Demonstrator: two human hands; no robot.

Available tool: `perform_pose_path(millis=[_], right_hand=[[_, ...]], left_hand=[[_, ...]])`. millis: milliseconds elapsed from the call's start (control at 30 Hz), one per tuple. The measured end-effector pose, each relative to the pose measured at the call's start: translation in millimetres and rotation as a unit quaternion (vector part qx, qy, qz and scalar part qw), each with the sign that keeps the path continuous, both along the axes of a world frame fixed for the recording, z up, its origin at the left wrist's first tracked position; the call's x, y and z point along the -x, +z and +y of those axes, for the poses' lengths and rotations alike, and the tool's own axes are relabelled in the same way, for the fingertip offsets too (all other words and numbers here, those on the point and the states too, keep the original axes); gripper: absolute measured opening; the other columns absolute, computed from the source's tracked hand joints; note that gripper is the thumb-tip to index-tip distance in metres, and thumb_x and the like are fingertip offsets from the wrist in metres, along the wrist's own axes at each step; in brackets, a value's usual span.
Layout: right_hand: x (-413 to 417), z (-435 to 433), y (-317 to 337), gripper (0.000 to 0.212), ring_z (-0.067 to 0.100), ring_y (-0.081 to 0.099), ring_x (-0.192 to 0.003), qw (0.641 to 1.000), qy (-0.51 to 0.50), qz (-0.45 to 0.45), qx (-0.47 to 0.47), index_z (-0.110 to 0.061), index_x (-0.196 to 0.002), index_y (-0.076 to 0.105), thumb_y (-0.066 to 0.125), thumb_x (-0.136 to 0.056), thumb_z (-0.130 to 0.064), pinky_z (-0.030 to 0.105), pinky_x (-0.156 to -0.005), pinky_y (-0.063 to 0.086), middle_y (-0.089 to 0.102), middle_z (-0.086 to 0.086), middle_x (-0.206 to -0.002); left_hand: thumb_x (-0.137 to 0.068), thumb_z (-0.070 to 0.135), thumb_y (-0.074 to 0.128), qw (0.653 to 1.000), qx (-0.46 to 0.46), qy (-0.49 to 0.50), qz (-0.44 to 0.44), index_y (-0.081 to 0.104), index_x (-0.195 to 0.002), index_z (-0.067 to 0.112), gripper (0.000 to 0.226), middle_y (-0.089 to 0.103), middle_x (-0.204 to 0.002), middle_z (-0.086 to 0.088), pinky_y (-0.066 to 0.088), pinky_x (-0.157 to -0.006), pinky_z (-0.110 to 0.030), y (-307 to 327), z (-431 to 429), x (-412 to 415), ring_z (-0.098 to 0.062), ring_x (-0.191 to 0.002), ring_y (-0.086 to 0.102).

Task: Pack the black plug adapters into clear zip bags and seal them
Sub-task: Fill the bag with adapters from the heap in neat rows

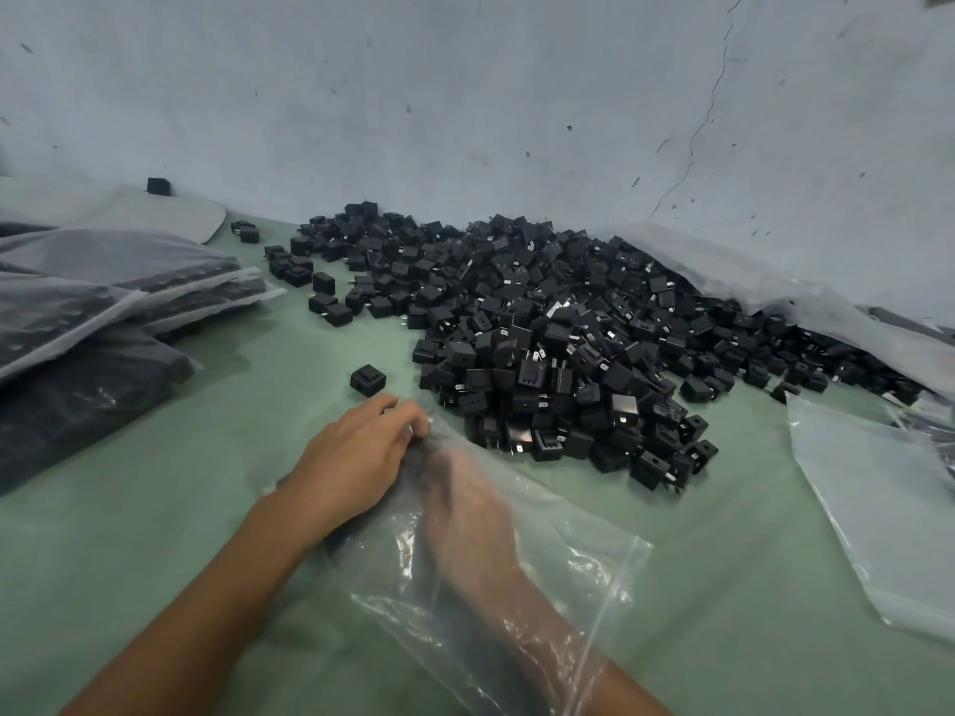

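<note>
- The right hand (473, 514) lay blurred inside the clear zip bag (563, 576); its grip could not be told.
- The left hand (362, 457) pinched the bag's far edge; holding that firmly would serve best, I judged.
- At one o'clock lay matte, blocky black plug adapters (558, 338), heaped on the green counter (723, 534).

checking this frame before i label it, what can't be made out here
Head view only:
- Right hand: inside the clear zip bag, blurred by plastic; grip unreadable.
- Left hand fingertips: tucked at the bag's end.
- Filled bags: cut off by left edge.
</note>
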State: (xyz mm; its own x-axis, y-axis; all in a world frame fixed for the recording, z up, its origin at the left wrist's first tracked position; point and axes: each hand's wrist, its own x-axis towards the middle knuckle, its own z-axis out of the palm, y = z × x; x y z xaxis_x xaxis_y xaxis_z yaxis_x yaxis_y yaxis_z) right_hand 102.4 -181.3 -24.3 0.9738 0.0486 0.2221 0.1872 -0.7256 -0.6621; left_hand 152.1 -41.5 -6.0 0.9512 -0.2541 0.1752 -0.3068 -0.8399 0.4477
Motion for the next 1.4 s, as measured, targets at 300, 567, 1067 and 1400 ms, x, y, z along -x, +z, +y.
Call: perform_pose_path(millis=[300, 567, 1067, 1400], right_hand=[[27.0, -19.1, 9.6, 0.030, 0.008, 0.057, -0.111, 0.994, 0.085, 0.024, -0.067, -0.018, -0.129, 0.058, 0.048, -0.102, -0.013, 0.016, -0.097, 0.041, 0.062, -0.005, -0.123], [88.0, -101.3, 33.3, 0.039, -0.007, 0.043, -0.132, 0.976, 0.181, 0.120, -0.031, -0.014, -0.130, 0.062, 0.067, -0.092, -0.006, 0.009, -0.110, 0.029, 0.050, -0.016, -0.140], [-18.9, -210.0, 71.2, 0.036, 0.008, 0.057, -0.103, 0.976, -0.083, -0.049, 0.194, -0.036, -0.125, 0.059, 0.057, -0.096, -0.015, 0.026, -0.086, 0.048, 0.052, -0.014, -0.125], [-59.9, -221.7, 44.4, 0.046, 0.021, 0.042, -0.120, 0.974, -0.086, 0.045, 0.207, -0.043, -0.137, 0.044, 0.061, -0.097, -0.027, 0.030, -0.095, 0.038, 0.043, -0.005, -0.116]], left_hand=[[-0.104, 0.032, 0.039, 0.999, 0.021, 0.003, -0.025, 0.055, -0.101, 0.040, 0.018, 0.052, -0.113, 0.024, 0.049, -0.080, -0.036, -3.4, 1.9, -3.3, -0.008, -0.102, 0.053], [-0.104, 0.031, 0.040, 0.999, 0.030, 0.007, -0.035, 0.057, -0.102, 0.038, 0.018, 0.052, -0.116, 0.024, 0.047, -0.083, -0.034, -5.5, 1.6, -2.6, -0.009, -0.104, 0.054], [-0.103, 0.036, 0.036, 0.999, 0.039, 0.007, -0.029, 0.053, -0.098, 0.043, 0.019, 0.051, -0.112, 0.030, 0.047, -0.074, -0.028, -12.5, 5.2, -7.5, -0.003, -0.091, 0.057], [-0.104, 0.037, 0.037, 0.998, 0.042, 0.013, -0.039, 0.051, -0.097, 0.044, 0.017, 0.053, -0.106, 0.029, 0.042, -0.068, -0.025, -13.5, 4.5, -8.2, -0.002, -0.085, 0.056]])
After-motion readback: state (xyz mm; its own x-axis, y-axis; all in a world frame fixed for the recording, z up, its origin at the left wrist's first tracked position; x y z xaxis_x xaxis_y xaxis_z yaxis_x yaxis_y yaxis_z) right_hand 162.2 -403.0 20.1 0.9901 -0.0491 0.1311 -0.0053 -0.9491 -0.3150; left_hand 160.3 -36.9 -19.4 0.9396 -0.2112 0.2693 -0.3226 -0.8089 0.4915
